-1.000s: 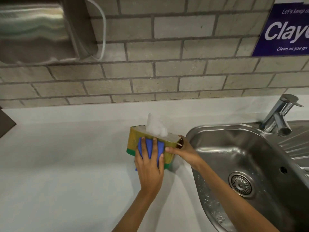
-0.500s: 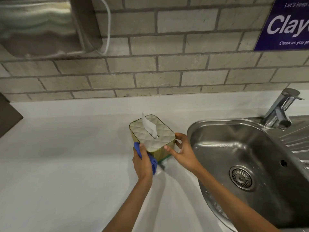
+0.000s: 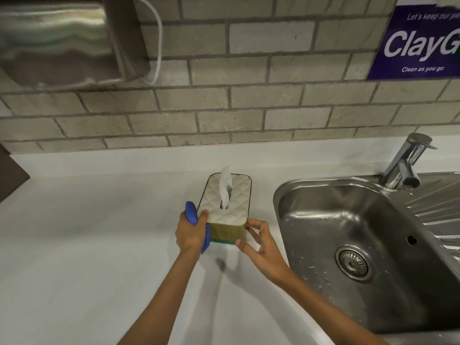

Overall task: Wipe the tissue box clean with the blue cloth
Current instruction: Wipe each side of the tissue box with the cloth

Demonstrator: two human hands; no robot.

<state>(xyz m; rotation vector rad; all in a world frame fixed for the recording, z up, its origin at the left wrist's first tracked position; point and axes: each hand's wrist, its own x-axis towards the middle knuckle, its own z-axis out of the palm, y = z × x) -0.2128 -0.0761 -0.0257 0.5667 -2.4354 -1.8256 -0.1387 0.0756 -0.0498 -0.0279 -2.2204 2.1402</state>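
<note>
The tissue box (image 3: 227,207) stands upright on the white counter (image 3: 87,245), with a quilted white top, gold sides and a green base band. A white tissue (image 3: 225,185) sticks up from its slot. My left hand (image 3: 190,232) presses the blue cloth (image 3: 193,215) against the box's left side, thumb on the top edge. My right hand (image 3: 258,241) touches the box's near right corner with its fingertips, the other fingers spread.
A steel sink (image 3: 361,250) with a drain lies right of the box, its tap (image 3: 405,165) at the back. On the brick wall hang a metal dispenser (image 3: 62,38) at top left and a blue sign (image 3: 420,43) at top right.
The box has been turned from lying tilted with its side facing me to standing end-on. My left hand and the cloth moved from the front face to the left side.
</note>
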